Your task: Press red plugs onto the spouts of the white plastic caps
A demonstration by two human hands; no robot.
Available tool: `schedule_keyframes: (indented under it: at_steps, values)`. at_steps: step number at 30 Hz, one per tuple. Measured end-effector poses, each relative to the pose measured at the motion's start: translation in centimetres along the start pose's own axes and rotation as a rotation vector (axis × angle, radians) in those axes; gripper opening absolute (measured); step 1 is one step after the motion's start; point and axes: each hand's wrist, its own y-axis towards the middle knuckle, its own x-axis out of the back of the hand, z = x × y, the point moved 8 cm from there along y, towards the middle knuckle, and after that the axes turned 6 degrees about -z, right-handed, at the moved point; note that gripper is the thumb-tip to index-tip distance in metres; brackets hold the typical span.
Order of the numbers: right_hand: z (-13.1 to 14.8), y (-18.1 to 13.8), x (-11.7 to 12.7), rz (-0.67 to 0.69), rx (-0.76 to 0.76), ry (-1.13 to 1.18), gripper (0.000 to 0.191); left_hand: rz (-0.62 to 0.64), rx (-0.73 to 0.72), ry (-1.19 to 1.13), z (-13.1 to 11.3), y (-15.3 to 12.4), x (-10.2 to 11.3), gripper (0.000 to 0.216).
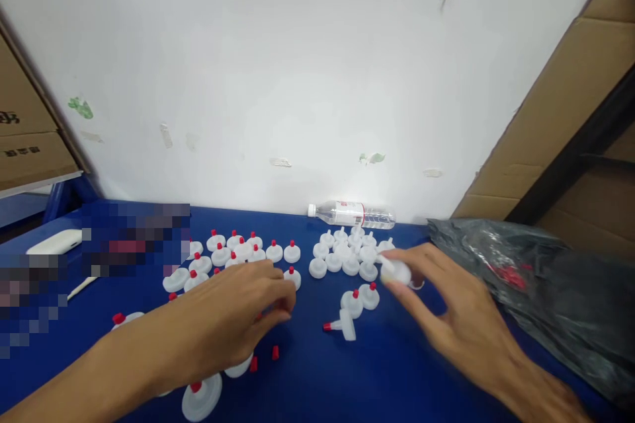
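Observation:
On a blue table [377,377] lie several white plastic caps, some with red tips [243,251] and some plain white [347,254]. My left hand [233,317] hovers palm down over the red-tipped caps at the left, its fingers curled and pinched together near a cap; what they hold is hidden. My right hand [456,310] reaches to the plain white group and pinches a white cap [397,272] between thumb and fingers. Two red-tipped caps [361,299] stand between my hands, one more [342,326] lies on its side. Loose red tips [264,358] lie below my left hand.
A clear water bottle [352,214] lies against the white wall at the table's back. A black plastic bag [536,284] with red pieces inside sits at the right. Cardboard boxes stand at the right [555,106] and left [24,139]. A white object [54,242] lies at the far left.

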Motion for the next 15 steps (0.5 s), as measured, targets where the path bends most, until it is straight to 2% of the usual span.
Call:
schedule_keyframes:
  at_steps: [3,7,11,15]
  values:
    - [2.6,-0.9,-0.9,0.006,0.142,0.053,0.025,-0.125,-0.012,-0.098,-1.2,1.1,0.6,0.015]
    - [4.2,-1.9,-2.3,0.048,0.228,0.1,0.027,-0.299,-0.035,-0.187,-2.7,1.2,1.0,0.014]
    - [5.0,-2.3,-2.0,-0.027,0.271,0.118,0.033,-0.422,-0.08,-0.245,-4.4,1.0,1.5,0.014]
    - [5.9,-2.3,-1.2,-0.115,0.336,0.158,0.027,-0.492,-0.108,-0.295,-5.6,0.9,2.0,0.017]
